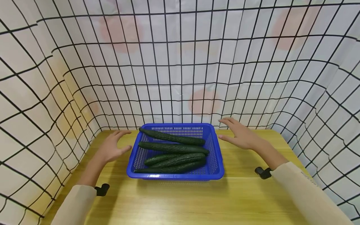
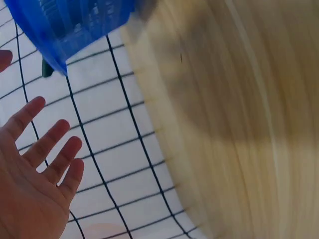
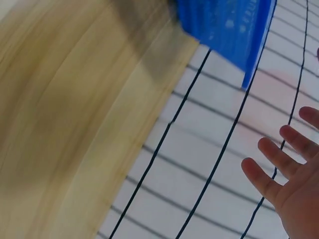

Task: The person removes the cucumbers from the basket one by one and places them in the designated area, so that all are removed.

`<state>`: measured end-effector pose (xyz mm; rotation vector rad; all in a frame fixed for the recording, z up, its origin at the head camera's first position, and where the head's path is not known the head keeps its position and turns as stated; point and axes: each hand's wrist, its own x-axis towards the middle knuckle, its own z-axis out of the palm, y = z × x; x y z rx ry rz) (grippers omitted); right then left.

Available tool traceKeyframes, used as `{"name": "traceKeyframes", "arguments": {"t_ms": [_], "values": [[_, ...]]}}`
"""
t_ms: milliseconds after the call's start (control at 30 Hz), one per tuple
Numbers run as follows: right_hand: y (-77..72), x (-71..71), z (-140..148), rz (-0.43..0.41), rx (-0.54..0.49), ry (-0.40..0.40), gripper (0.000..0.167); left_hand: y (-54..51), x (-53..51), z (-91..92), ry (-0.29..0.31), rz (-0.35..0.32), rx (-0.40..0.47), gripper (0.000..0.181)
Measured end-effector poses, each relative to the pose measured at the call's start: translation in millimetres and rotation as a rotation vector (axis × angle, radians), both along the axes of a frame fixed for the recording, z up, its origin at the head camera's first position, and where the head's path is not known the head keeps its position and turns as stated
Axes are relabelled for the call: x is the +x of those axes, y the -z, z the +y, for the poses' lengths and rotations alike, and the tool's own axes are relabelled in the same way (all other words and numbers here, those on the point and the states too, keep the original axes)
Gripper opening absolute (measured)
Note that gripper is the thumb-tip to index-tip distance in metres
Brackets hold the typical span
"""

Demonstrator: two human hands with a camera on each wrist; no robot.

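A blue plastic basket with slotted walls stands on the wooden table in the head view. Several dark green cucumbers lie in it, roughly side by side, one with its tip resting on the left rim. My left hand hovers just off the basket's left side, fingers spread and nothing in them. On the opposite side my right hand is held apart from the rim, its fingers extended. Both wrist views show the palms bare, with part of the basket wall beyond the fingertips.
Black wire grid panels backed by pale sheeting rise behind and on both sides of the wooden table. Small black wrist devices sit at the sleeve ends.
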<state>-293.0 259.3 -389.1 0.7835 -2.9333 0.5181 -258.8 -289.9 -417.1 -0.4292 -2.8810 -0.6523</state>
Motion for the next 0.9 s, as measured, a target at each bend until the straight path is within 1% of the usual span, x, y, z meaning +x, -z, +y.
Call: {"name": "traceKeyframes", "arguments": {"t_ms": [133,200,300,400,467,567,667,733,800,900], "values": [[-0.3,-4.3,-17,-0.023,-0.035,-0.022,0.079,8.1,-1.8,11.2,0.033,0.007,0.096,0.061],[-1.1,-6.9,-26,-0.031,-0.054,-0.041,0.078,11.9,-2.0,16.8,0.053,-0.011,0.154,0.059],[-6.2,-9.4,-41,-0.05,-0.094,-0.073,0.075,16.1,-1.6,24.8,0.067,-0.047,0.226,0.06],[-12.7,-11.9,-59,-0.069,-0.127,-0.114,0.074,19.2,-1.3,30.8,0.053,-0.067,0.251,0.06],[-16.8,-13.5,-71,-0.093,-0.146,-0.141,0.073,21.4,-1.4,33.1,0.042,-0.073,0.246,0.061],[-18.7,-16.7,-88,-0.119,-0.15,-0.175,0.071,24.5,-1.5,35.5,0.04,-0.085,0.242,0.063],[-15.9,-21.6,-104,-0.156,-0.144,-0.19,0.071,28.8,-1.6,37.8,0.046,-0.095,0.236,0.066],[-12.5,-24.9,-112,-0.173,-0.135,-0.193,0.07,30.9,-1.4,39.8,0.047,-0.116,0.244,0.068],[-9.1,-28.5,-120,-0.176,-0.123,-0.197,0.069,32.4,-1.2,41.1,0.044,-0.14,0.266,0.069],[-7.3,-32.1,-131,-0.187,-0.118,-0.209,0.068,32.7,-0.2,42.3,0.036,-0.196,0.316,0.069]]}}
